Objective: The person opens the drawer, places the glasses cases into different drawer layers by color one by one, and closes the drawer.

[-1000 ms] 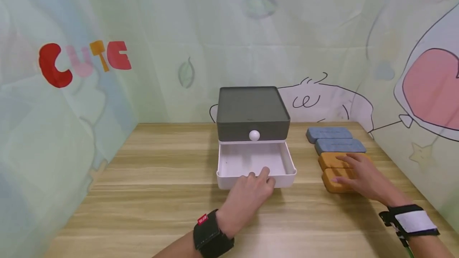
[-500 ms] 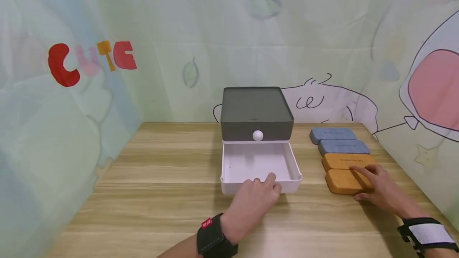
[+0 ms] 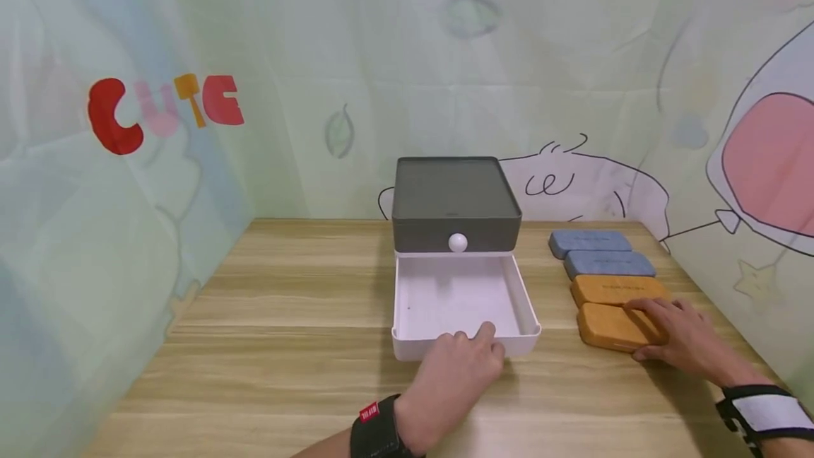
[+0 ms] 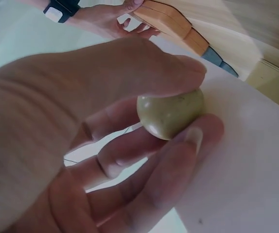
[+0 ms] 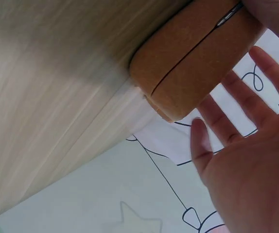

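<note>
My left hand (image 3: pixel 454 384) is at the front of the pulled-out white lower drawer (image 3: pixel 407 348). In the left wrist view its thumb and fingers pinch the drawer's round knob (image 4: pixel 168 116). My right hand (image 3: pixel 689 345) is at the right end of the nearest orange zip case (image 3: pixel 617 327), its thumb on the near side and its fingers across on the far side. The right wrist view shows that case (image 5: pixel 188 63) up close, with a dark zip line and a metal pull beside the thumb; several fingers look fairly straight.
Behind the held case stand another orange case (image 3: pixel 617 290) and two blue ones, the nearer blue case (image 3: pixel 607 263) overlapping the farther (image 3: pixel 588 242). The dark grey upper drawer (image 3: pixel 420 235) is closed, with a white knob (image 3: pixel 458 242). Printed cloth (image 3: pixel 286 126) surrounds the wooden table (image 3: pixel 286 324).
The lower drawer has come farther out towards me with my left hand. My right hand has shifted rightward, from above both orange cases to the right end of the nearest one.
</note>
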Tool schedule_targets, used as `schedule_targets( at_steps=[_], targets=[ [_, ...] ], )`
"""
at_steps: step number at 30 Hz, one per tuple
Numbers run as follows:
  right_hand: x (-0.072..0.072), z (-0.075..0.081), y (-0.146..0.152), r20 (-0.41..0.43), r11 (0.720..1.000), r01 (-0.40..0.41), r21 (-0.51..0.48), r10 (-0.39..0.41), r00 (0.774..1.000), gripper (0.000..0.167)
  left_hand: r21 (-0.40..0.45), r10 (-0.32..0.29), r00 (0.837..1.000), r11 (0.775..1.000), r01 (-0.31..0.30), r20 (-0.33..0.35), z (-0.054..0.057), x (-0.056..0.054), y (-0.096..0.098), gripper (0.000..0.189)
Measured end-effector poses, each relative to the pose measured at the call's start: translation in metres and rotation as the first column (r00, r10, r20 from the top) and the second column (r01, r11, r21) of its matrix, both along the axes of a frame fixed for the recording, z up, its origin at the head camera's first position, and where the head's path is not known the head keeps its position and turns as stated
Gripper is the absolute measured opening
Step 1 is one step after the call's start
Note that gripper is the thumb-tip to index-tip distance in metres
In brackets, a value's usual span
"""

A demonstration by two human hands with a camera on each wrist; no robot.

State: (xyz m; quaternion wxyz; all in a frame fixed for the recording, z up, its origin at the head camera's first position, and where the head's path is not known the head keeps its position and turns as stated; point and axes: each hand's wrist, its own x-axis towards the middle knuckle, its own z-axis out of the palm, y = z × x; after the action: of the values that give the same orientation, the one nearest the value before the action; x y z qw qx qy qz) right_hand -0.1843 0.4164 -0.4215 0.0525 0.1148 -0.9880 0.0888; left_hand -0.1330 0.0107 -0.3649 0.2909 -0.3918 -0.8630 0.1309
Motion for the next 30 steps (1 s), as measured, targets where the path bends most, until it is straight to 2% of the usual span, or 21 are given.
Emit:
schedule_targets(
  at_steps=[4,9,19,24,30],
  targets=[
    [0.0,0.0,0.0,0.004,1.0,-0.016,-0.003,0.016,1.0,0.078,-0.001,-0.004,0.999,1.0,0.004,-0.04,0.0,0.004,0.001,0.009],
    [0.003,-0.003,-0.001,-0.019,0.998,-0.061,-0.015,0.061,0.998,0.074,0.008,-0.009,0.998,1.0,0.01,-0.058,-0.002,0.007,0.002,0.011],
    [0.01,-0.003,0.001,-0.181,0.988,-0.153,0.013,0.153,0.972,0.075,0.014,-0.041,0.997,0.999,0.042,-0.07,-0.004,0.012,0.003,0.013],
    [0.008,0.003,-0.002,-0.268,0.982,-0.183,0.039,0.186,0.945,0.08,-0.008,-0.037,0.998,0.999,0.036,-0.057,-0.003,0.014,0.003,0.014],
    [0.009,0.011,-0.011,-0.315,0.985,-0.173,0.021,0.171,0.934,0.081,-0.019,-0.036,0.998,0.999,0.035,-0.045,-0.003,0.015,0.003,0.015]
  ],
)
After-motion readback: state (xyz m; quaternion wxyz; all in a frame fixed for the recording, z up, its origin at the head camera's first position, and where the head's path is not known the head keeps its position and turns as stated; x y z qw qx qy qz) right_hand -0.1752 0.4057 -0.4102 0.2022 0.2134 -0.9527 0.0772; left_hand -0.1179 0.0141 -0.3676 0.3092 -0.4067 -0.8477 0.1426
